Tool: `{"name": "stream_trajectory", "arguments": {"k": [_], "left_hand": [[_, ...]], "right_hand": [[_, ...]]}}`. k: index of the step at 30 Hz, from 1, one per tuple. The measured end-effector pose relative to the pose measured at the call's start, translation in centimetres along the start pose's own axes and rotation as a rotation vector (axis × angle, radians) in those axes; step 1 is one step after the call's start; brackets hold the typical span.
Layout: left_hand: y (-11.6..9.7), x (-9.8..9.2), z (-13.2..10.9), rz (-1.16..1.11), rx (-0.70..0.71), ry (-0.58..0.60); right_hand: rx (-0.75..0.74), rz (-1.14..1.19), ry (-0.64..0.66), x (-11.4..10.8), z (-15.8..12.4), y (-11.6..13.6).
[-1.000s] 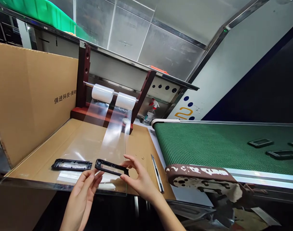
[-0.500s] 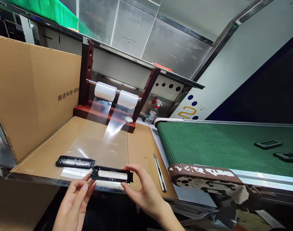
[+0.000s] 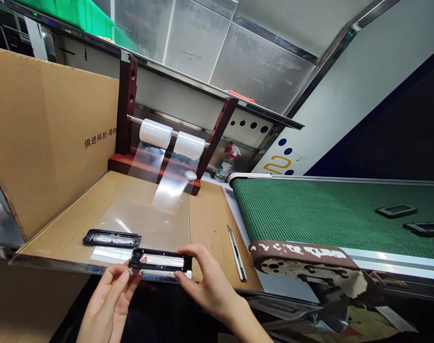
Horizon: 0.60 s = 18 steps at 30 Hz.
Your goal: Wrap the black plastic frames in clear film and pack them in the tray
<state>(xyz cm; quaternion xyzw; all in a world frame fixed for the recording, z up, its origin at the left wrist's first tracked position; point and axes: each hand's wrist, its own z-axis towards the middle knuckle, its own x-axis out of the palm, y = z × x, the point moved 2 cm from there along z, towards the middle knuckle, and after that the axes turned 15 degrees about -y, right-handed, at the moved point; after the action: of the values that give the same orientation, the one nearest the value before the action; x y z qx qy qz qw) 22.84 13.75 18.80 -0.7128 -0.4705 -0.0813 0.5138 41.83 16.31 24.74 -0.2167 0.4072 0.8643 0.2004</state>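
A black rectangular frame with a pale strip in its middle [image 3: 162, 259] is held near the front edge of the cardboard-covered table. My right hand [image 3: 210, 281] grips its right end between thumb and fingers. At its lower left corner, my left hand [image 3: 113, 297] has thumb and fingers pinched together; what they hold is too small to name. A second black frame [image 3: 112, 238] lies on the cardboard [image 3: 210, 228] to the left, beside a clear film sheet [image 3: 142, 214]. White strips [image 3: 112, 254] show at the table edge below it.
Two film rolls [image 3: 155, 133] hang on a rod behind. A utility knife [image 3: 236, 252] lies to the right. Beyond it is a green conveyor belt [image 3: 310, 214] carrying black frames [image 3: 396, 211]. A spray bottle [image 3: 225, 166] stands behind, and a cardboard panel [image 3: 53, 138] rises at left.
My right hand and the held frame have moved slightly left. The frame's left end now sits above my left fingertips, which remain pinched.
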Motion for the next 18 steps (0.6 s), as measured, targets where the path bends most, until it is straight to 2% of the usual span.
{"name": "stream_trajectory", "arguments": {"k": [4,8,14,18], "left_hand": [[-0.2,0.6,-0.6,-0.056,-0.07,-0.003],[0.3,1.2,-1.7,-0.02,-0.098,0.026],[3.0,2.2,-2.9,0.058,-0.175,0.141],[4.6,2.2,-2.7,0.085,-0.155,0.213]], "right_hand": [[0.022,0.004,0.003,0.1,0.0,-0.1],[0.045,0.017,0.005,0.2,0.1,-0.1],[0.068,0.026,0.009,0.7,0.2,0.1],[0.087,0.0,0.028,0.8,0.1,-0.1]]}}
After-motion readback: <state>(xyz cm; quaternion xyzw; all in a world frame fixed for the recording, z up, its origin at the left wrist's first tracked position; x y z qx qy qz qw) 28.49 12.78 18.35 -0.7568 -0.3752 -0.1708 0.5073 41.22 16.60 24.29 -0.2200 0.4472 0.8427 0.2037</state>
